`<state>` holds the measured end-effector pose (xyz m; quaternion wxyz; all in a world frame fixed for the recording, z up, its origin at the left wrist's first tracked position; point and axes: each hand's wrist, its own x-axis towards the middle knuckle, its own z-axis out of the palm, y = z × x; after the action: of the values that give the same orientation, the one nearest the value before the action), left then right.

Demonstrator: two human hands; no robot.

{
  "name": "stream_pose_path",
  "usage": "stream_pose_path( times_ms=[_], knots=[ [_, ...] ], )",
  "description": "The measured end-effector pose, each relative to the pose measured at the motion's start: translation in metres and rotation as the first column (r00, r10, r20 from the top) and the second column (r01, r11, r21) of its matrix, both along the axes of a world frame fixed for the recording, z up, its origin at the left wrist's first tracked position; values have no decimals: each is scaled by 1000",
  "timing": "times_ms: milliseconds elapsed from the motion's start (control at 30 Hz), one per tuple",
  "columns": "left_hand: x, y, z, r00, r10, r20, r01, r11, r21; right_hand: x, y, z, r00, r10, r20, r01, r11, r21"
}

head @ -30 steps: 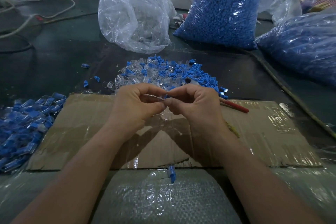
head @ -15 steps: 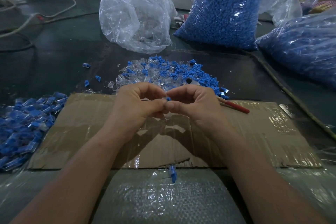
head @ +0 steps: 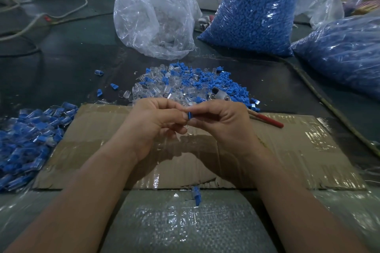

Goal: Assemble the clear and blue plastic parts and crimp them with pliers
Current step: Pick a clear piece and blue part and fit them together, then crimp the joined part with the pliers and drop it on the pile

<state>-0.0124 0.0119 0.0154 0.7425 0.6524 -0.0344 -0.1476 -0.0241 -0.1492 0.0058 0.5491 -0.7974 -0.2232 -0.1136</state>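
Above cardboard (head: 308,150), both hands (head: 152,127) (head: 224,123) pinch one blue part (head: 189,115).

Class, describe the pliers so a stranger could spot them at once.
Start at the flat cardboard sheet. Beyond its far edge lies a loose pile of clear and blue parts. The pliers lie at that pile's right side, the only red-handled metal tool there.

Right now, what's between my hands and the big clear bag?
The head view shows the mixed heap of clear and blue parts, pliers on its near right edge, then dark table.
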Motion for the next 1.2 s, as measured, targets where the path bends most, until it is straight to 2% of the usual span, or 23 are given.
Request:
stream_pose_path(
  times_ms=[267,367,433,533,600,700,767,933,1000,1100,1200],
  knots=[
    [3,0,-4,1000,-24,-6,24,1000,-13,1,0,0,999,-18,29,19,999,-35],
    [2,-2,-4,1000,-7,-9,6,999,-41,0,-1,3,998,-32,-61,28,998,-60],
    [2,-2,-3,1000,12,-19,-14,997,-73,1,-7,7,978,-155,-138,136,981,-138],
    [2,-3,-2,999,42,-26,-45,994,-101,9,-28,14,894,-438,-92,392,866,-311],
    [2,-3,-2,998,49,-28,-51,993,-105,14,-44,15,822,-557,-117,447,759,-474],
    [3,-2,-2,998,49,-27,-52,994,-99,16,-60,14,750,-623,-220,330,642,-692],
    [4,-1,-3,998,49,-29,-52,993,-103,17,-64,13,737,-622,-265,236,604,-762],
    [7,0,-6,998,57,-27,-59,993,-98,19,-64,11,726,-624,-289,179,577,-797],
    [7,0,-7,998,54,-24,-57,993,-100,20,-64,10,716,-641,-276,202,569,-797],
    [8,2,-9,999,42,-21,-44,994,-104,23,-62,11,708,-644,-291,238,606,-759],
    [8,2,-10,999,34,-12,-36,993,-111,21,-60,13,723,-653,-224,319,603,-731]
  ],
)
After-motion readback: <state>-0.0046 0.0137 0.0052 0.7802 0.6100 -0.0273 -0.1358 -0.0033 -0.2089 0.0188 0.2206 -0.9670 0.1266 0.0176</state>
